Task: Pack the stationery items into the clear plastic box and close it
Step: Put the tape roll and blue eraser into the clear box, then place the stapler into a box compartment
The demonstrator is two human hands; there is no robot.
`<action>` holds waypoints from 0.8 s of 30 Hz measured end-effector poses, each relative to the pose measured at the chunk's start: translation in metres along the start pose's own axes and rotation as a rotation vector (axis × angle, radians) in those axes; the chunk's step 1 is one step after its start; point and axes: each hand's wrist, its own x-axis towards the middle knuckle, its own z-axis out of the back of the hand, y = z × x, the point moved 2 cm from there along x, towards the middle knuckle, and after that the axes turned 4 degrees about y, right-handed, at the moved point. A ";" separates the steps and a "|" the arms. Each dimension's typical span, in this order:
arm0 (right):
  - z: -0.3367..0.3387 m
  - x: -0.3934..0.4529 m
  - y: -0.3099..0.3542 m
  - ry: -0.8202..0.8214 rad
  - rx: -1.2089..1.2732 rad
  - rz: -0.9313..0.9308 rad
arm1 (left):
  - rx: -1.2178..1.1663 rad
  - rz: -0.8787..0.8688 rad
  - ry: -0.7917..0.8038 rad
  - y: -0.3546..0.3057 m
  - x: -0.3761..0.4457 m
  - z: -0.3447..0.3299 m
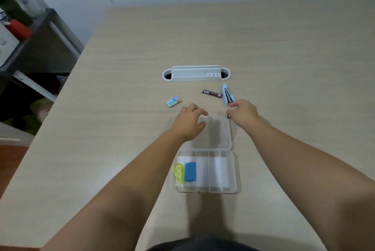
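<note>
The clear plastic box (233, 171) lies open in front of me, its lid (217, 135) flat on the table on the far side. In its left compartments sit a yellow-green tape dispenser (179, 172) and a blue eraser (190, 171). My left hand (190, 121) rests on the lid's far left corner with fingers spread. My right hand (242, 113) is at the lid's far right corner, fingertips touching the near end of a light blue stapler (226, 93). A dark lead tube (211, 93) and a small staple box (173, 101) lie beyond the lid.
A white cable-slot tray (195, 73) is set into the wooden table (132, 68) behind the items. A dark shelf unit (36, 48) with clutter stands off the table's left edge. A wall runs along the back.
</note>
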 end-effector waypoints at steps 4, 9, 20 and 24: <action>0.008 0.023 -0.004 -0.078 0.006 -0.031 | 0.087 -0.029 0.038 -0.004 0.049 0.012; -0.002 0.054 -0.013 -0.086 -0.032 -0.106 | 0.141 -0.054 0.095 -0.009 0.108 0.018; -0.019 0.083 -0.003 -0.115 -0.104 -0.009 | 0.128 -0.097 0.114 -0.010 0.154 0.007; -0.008 0.077 -0.005 -0.119 0.013 0.035 | 0.115 -0.095 0.101 -0.008 0.147 0.011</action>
